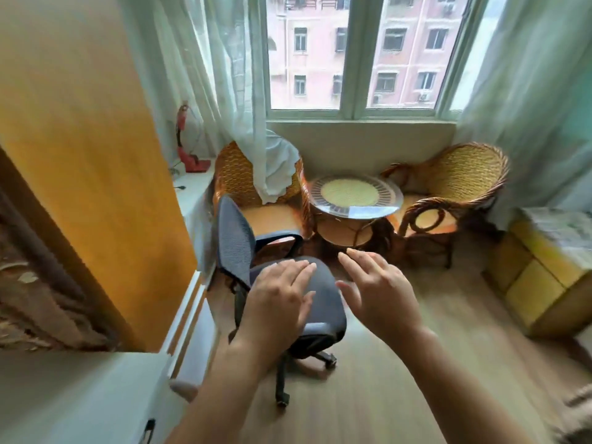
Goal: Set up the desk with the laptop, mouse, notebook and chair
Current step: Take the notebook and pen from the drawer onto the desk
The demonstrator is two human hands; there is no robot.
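- At the centre of your view, the office chair point(282, 283) stands on the wood floor point(400, 363), its mesh back toward ten o'clock and its padded seat under your hands.
- Your left hand point(278, 302) hovers flat over the seat with fingers spread, holding nothing; whether it touches the cushion is unclear.
- Your right hand point(378, 290) is open too, fingers loosely fanned toward twelve o'clock, empty.
- Expect the chair to roll easily on its castors and swivel freely, so it is likely light to push but prone to spinning.
- Take hold of the stiff top edge of the backrest or an armrest, not the soft seat.
- Laptop, mouse and notebook are not in view; the white tabletop point(80, 395) lies at eight o'clock.
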